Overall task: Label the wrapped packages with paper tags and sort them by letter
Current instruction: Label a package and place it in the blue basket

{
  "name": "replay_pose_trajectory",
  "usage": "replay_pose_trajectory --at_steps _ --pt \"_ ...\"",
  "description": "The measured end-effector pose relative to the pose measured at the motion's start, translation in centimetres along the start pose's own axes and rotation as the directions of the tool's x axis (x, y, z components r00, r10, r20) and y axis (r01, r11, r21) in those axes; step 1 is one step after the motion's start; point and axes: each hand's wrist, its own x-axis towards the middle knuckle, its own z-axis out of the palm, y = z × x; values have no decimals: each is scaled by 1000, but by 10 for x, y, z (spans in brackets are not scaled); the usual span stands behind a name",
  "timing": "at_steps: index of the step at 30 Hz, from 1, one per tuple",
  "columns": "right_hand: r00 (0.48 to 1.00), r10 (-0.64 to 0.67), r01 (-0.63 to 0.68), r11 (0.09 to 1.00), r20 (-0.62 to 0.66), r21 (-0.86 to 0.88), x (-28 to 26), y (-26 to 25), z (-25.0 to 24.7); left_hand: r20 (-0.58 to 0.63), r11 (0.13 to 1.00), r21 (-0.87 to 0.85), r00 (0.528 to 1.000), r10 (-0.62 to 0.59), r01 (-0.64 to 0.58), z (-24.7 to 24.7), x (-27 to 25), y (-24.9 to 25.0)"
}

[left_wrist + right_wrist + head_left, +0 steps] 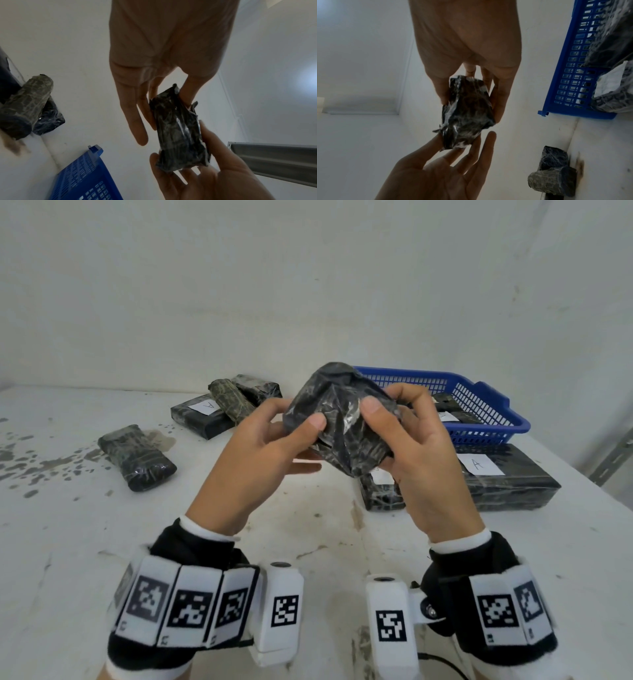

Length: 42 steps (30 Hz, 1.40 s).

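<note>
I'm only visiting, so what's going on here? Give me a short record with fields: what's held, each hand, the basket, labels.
Held: black wrapped package, above the table, no tag visible on it
Left hand: thumb on top, fingers beneath
Right hand: grips the other end
Blue basket: holds tagged packages, letters unreadable
Tags marked A: flat package on the right, package in the far pile
No tag visible: lone package on the left

White surface [102,542], stained: dark splotches [30,463] at its left edge, brownish marks near centre. White wall [308,285] behind. Grey metal rail [274,155] at right, in left wrist view.
</note>
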Motion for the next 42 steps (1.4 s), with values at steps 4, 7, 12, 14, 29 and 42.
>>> replay_pose_trajectory --at_steps 4,7,12,14,29,42 --pt "999 -37 34 991 -13 -130 1 3 1 -3 999 31 1000 14 -14 1 -1 3" --pt "1000 -26 28 975 12 -222 0 2 0 -33 995 65 997 76 -74 -1 0 2" --pt "996 49 -26 962 77 -270 -2 -3 0 -17 977 108 982 189 -186 -6 2 -4" --pt "995 74 -52 959 68 -278 -1 -2 1 6 962 150 974 228 -227 -7 2 -3" --pt "997 32 -17 982 77 -187 0 1 -3 -54 960 148 968 246 -236 -2 1 -1" --pt "989 -31 44 995 147 -85 -5 -3 -1 -13 993 66 995 102 -101 -1 -1 3"
